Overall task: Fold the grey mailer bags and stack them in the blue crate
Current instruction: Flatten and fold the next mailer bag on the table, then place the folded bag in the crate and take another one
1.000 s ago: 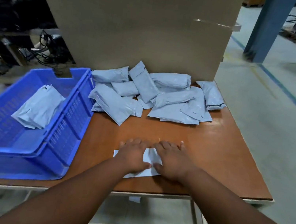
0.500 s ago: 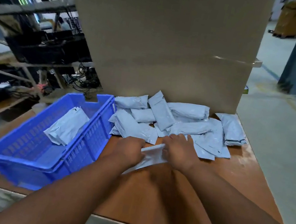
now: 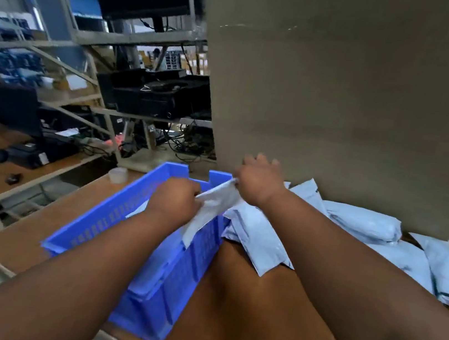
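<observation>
Folded grey mailer bag (image 3: 213, 207) held up over the right rim of the blue crate (image 3: 173, 272), long axis slanting from lower left up to upper right, pinched at both ends by the left hand (image 3: 175, 199) and right hand (image 3: 258, 182), each grip closed on it. Can't really make out the crate's inside behind the arms, and everything's motion-blurred. Lifted off the tabletop (image 3: 227, 301) since a moment ago, now left of the loose bag pile (image 3: 353, 235) by the cardboard box (image 3: 344, 100).

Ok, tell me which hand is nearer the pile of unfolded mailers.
Right. The right hand holds the folded bag just beside the pile; the left hand grips it farther off, over the blue crate.
</observation>
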`<move>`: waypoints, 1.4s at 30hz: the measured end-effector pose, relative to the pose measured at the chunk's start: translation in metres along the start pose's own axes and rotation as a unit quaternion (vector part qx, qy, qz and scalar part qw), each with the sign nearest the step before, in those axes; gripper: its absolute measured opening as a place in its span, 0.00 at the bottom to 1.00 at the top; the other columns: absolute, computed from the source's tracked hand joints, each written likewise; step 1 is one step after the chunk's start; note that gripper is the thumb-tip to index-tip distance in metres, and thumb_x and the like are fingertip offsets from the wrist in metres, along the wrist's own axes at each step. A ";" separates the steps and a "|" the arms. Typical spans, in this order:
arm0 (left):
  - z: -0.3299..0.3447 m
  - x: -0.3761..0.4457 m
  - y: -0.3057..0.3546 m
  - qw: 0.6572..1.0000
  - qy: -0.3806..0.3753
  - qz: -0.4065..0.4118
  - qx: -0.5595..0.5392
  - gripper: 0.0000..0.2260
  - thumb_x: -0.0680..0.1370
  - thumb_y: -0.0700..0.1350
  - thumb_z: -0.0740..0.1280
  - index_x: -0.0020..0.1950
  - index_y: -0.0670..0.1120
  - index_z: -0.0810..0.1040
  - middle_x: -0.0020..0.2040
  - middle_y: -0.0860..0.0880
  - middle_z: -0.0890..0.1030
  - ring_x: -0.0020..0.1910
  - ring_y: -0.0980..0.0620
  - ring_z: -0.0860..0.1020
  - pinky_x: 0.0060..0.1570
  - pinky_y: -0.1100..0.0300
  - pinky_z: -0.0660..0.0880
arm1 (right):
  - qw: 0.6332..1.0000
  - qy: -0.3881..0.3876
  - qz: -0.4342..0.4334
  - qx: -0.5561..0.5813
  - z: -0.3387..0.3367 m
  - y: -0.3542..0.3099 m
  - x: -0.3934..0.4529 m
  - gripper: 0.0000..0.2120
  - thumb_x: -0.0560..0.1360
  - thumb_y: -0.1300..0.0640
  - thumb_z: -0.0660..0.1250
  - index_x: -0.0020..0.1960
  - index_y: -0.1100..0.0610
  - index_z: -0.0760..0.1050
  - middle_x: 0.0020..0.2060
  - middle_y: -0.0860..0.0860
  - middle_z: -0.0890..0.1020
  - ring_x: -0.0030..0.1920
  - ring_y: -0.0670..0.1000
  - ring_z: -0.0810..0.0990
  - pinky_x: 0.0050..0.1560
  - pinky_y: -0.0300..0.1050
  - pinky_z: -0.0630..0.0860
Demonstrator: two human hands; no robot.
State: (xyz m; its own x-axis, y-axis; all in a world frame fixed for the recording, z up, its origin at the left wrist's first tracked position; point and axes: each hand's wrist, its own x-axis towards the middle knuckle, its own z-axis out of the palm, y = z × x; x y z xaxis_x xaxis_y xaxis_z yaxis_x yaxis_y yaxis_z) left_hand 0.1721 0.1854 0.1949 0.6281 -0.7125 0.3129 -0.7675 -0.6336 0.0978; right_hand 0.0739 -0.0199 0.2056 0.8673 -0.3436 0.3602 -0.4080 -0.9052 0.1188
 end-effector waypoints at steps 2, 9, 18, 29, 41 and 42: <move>-0.002 0.013 -0.042 1.000 -0.011 -0.018 -0.007 0.07 0.77 0.51 0.70 0.42 0.50 0.81 0.45 0.49 0.85 0.48 0.44 0.82 0.37 0.54 0.68 | 1.000 0.015 -0.027 -0.001 0.006 -0.030 0.040 0.12 0.80 0.50 0.66 0.62 0.45 0.81 0.59 0.51 0.76 0.63 0.58 0.72 0.59 0.55 0.72; 0.038 0.043 -0.166 0.996 -0.084 -0.044 0.000 0.10 0.77 0.53 0.72 0.48 0.47 0.82 0.51 0.48 0.84 0.54 0.44 0.82 0.43 0.54 0.70 | 0.991 -0.115 -0.071 0.009 0.065 -0.133 0.146 0.13 0.78 0.59 0.68 0.60 0.55 0.82 0.59 0.57 0.83 0.59 0.62 0.83 0.58 0.52 0.80; 0.104 0.077 -0.205 0.974 -0.214 -0.078 -0.003 0.12 0.76 0.50 0.73 0.55 0.45 0.82 0.56 0.45 0.85 0.55 0.42 0.84 0.47 0.51 0.77 | 0.956 -0.290 -0.049 -0.011 0.148 -0.173 0.204 0.14 0.78 0.61 0.68 0.63 0.56 0.81 0.61 0.58 0.83 0.61 0.62 0.83 0.61 0.50 0.78; 0.131 0.102 -0.203 0.958 -0.254 -0.132 0.022 0.14 0.81 0.43 0.67 0.67 0.47 0.81 0.68 0.46 0.81 0.68 0.43 0.79 0.63 0.50 0.77 | 0.967 -0.244 -0.058 -0.038 0.201 -0.204 0.237 0.14 0.79 0.58 0.68 0.65 0.52 0.80 0.61 0.54 0.80 0.56 0.61 0.82 0.45 0.52 0.74; 0.102 0.116 -0.185 0.984 -0.171 -0.059 0.004 0.27 0.79 0.46 0.66 0.79 0.51 0.68 0.72 0.48 0.76 0.69 0.45 0.77 0.62 0.49 0.78 | 0.986 -0.162 -0.037 0.014 0.154 -0.173 0.207 0.14 0.79 0.59 0.66 0.64 0.51 0.78 0.61 0.56 0.74 0.53 0.63 0.83 0.44 0.51 0.73; 0.099 0.119 -0.176 0.986 -0.161 -0.042 0.006 0.25 0.79 0.46 0.66 0.77 0.52 0.70 0.72 0.49 0.76 0.69 0.45 0.77 0.62 0.49 0.78 | 0.987 -0.155 -0.032 0.017 0.145 -0.166 0.197 0.12 0.80 0.58 0.66 0.63 0.52 0.79 0.60 0.56 0.74 0.54 0.63 0.83 0.44 0.51 0.73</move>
State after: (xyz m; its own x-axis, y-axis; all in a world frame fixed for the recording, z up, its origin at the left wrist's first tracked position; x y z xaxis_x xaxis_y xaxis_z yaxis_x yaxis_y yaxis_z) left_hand 0.3949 0.1827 0.1216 0.6994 -0.7147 -0.0119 -0.7104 -0.6968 0.0987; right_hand 0.3540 0.0262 0.1223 0.9390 -0.3402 0.0510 -0.3437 -0.9339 0.0985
